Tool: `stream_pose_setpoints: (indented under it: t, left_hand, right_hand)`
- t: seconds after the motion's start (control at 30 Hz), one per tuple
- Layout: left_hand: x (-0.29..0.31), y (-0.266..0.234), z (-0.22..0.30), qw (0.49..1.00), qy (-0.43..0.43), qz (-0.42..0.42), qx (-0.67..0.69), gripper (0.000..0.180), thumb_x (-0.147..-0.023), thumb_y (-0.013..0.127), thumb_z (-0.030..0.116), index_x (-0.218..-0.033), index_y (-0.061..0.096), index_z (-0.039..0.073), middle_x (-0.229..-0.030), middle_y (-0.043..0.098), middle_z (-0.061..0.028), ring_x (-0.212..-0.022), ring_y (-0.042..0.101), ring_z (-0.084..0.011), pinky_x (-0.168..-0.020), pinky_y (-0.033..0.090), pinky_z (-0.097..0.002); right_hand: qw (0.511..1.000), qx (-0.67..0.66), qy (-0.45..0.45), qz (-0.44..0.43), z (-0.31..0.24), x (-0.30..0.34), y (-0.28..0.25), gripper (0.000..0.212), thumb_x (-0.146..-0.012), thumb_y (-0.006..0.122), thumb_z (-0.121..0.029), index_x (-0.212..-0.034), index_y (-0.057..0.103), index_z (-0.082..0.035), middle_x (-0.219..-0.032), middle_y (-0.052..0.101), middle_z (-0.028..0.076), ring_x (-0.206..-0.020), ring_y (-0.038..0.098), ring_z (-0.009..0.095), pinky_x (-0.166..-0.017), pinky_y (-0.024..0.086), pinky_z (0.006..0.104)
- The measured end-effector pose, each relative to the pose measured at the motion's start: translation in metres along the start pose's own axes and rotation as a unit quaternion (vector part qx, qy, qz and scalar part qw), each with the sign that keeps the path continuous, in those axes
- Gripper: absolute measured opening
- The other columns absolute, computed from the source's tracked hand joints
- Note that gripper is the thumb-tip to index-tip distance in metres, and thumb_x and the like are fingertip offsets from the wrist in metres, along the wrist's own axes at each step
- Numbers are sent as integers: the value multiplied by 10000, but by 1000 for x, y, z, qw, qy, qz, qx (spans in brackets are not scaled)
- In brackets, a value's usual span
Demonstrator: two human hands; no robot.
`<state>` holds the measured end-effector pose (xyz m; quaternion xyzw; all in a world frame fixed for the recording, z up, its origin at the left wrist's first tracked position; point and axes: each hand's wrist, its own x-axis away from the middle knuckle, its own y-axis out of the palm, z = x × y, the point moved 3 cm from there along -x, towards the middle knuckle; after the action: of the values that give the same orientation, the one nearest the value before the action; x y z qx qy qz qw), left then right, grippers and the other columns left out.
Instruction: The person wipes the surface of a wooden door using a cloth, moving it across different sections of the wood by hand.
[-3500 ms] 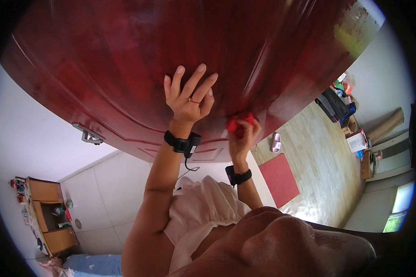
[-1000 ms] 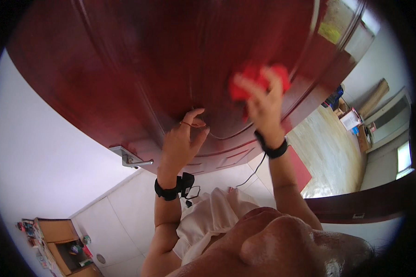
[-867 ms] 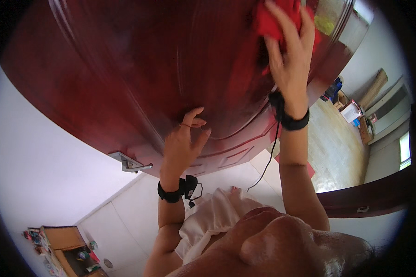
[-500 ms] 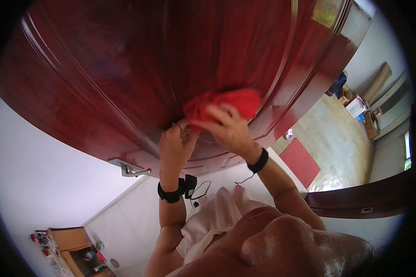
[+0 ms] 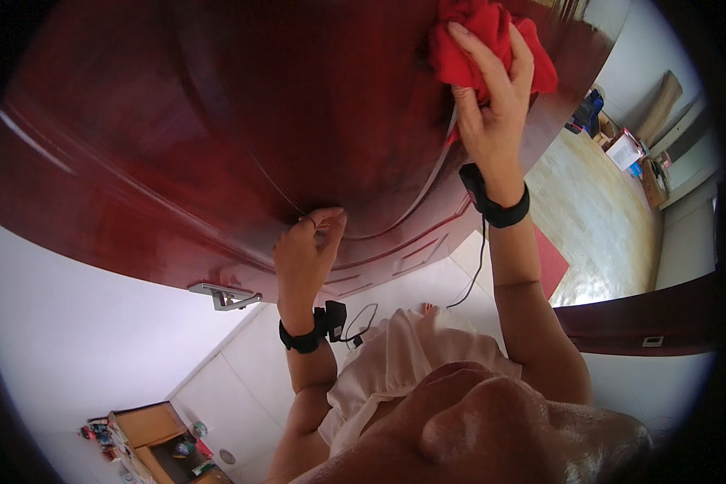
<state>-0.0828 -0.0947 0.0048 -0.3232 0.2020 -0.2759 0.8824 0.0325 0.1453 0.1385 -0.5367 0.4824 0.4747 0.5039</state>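
High on the right side of the dark red wooden door, my right hand presses a bunched red cloth against the panel. Its fingers are spread over the cloth and the thumb lies along the lower side. Lower down and to the left, my left hand rests at the door's surface with its fingers curled in toward the thumb. I see nothing between those fingers. Black bands circle both wrists, each with a small black box and a cable.
A metal door handle juts out left of my left hand. Beyond the door's right edge lie a red mat and cardboard boxes by a wall. At lower left stands an open wooden cabinet with small items.
My right hand has moved up and to the right across the door, carrying the red cloth away from my left hand. The left hand has stayed nearly in place.
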Motion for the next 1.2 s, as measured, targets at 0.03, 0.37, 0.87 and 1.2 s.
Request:
stream_pose_setpoints:
  t: [0.03,0.37,0.87,1.2]
  left_hand:
    - [-1,0,6,1000,-9,5,6,291,-938,665,320,-1071,753,77,-994,764,-81,-914,739,-206,-783,554,-331]
    - [-14,9,10,997,-31,73,-10,408,-918,673,445,-836,762,55,-766,750,-48,-706,720,-222,-655,510,-326]
    - [-15,48,55,995,55,57,65,218,-892,737,275,-995,763,85,-872,754,-101,-812,743,-236,-724,548,-317]
    - [-43,87,108,986,154,46,37,169,-912,707,246,-978,766,103,-877,757,-92,-806,745,-210,-714,551,-302]
  right_hand:
    - [1000,8,6,1,1,3,1,623,-686,622,35,-1236,705,-246,-1365,510,195,-1151,512,379,-1005,400,444]
    - [976,-27,167,-135,-3,254,6,539,-663,638,49,-1113,760,-220,-1299,500,162,-1120,501,370,-983,403,468]
    - [996,0,87,-14,60,55,-19,604,-676,545,21,-1174,742,-258,-1359,476,212,-1180,479,383,-1025,364,437]
    - [960,-79,242,-115,84,252,-39,672,-594,524,119,-1138,749,-205,-1334,467,204,-1232,464,394,-1093,346,436]
